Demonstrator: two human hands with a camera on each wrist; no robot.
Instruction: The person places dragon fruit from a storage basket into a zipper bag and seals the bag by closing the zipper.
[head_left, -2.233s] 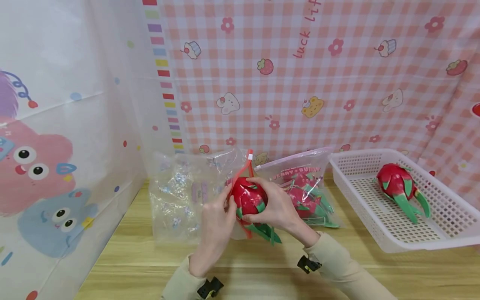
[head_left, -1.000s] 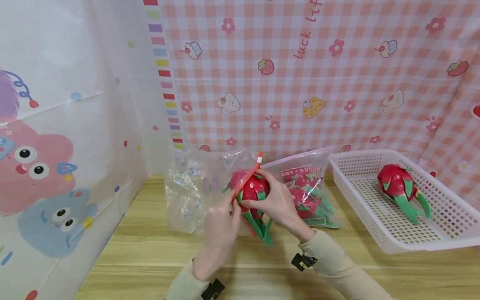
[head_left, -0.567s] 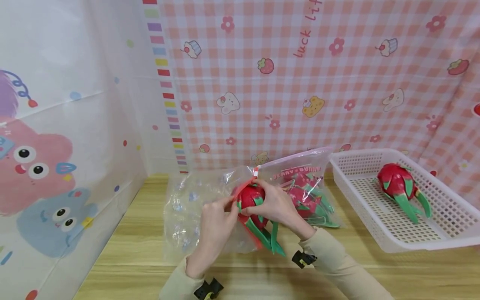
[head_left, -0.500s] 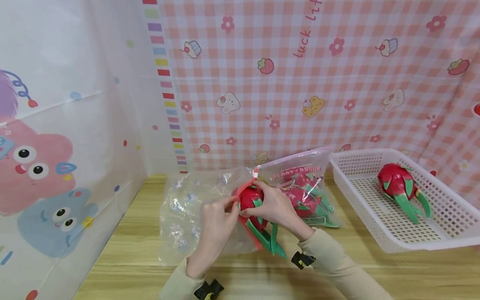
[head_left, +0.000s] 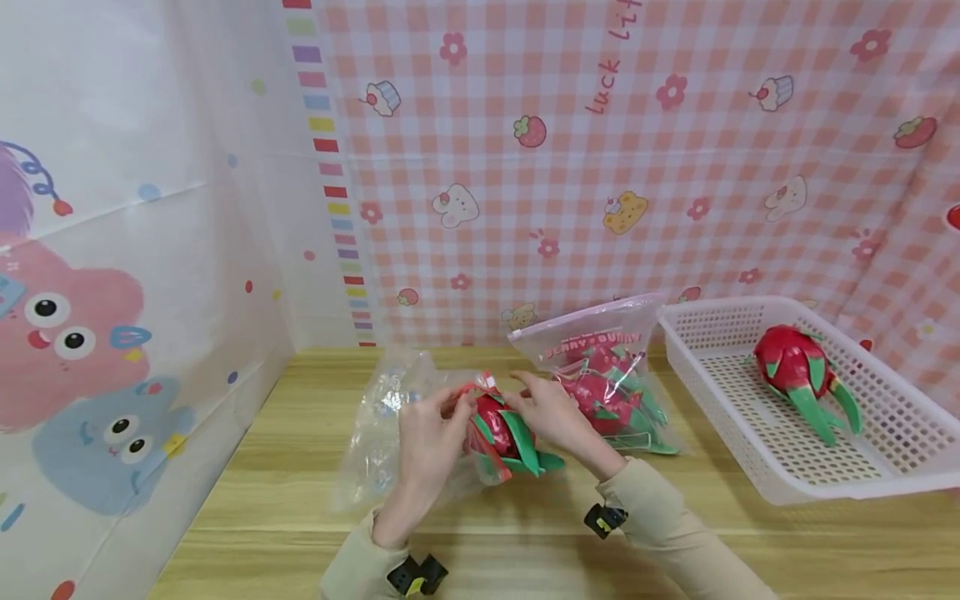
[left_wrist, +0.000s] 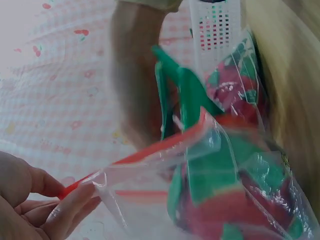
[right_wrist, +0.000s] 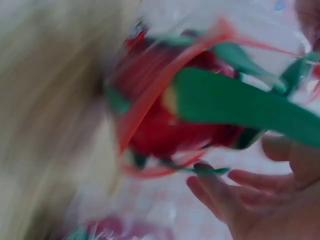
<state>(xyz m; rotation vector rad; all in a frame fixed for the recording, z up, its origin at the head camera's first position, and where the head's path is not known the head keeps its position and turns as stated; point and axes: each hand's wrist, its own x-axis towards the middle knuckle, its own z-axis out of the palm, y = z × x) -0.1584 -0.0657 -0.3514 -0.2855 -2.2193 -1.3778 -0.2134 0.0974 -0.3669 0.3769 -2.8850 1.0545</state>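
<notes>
In the head view my left hand [head_left: 427, 437] pinches the red zip edge of a clear bag [head_left: 378, 442] between thumb and fingers; the left wrist view shows that red zip edge [left_wrist: 155, 149] too. A red model dragon fruit [head_left: 495, 425] with green leaves sits in the bag's mouth, its long leaves sticking out to the right. My right hand [head_left: 555, 414] is beside the fruit with loosely spread fingers. In the right wrist view its fingers [right_wrist: 215, 192] lie close to the fruit and the red edge, gripping nothing; whether they touch is unclear.
Behind my right hand stands a pink-zipped clear bag [head_left: 573, 325] with more dragon fruit [head_left: 600, 400] inside. To the right, a white plastic basket [head_left: 862, 490] holds another dragon fruit [head_left: 791, 362]. Patterned cloths hang behind and to the left of the wooden table [head_left: 255, 517].
My right hand has let go of the dragon fruit and drawn slightly right. Fruit and bag mouth have sunk lower, and the bag has crumpled. My left hand keeps its pinch on the red edge.
</notes>
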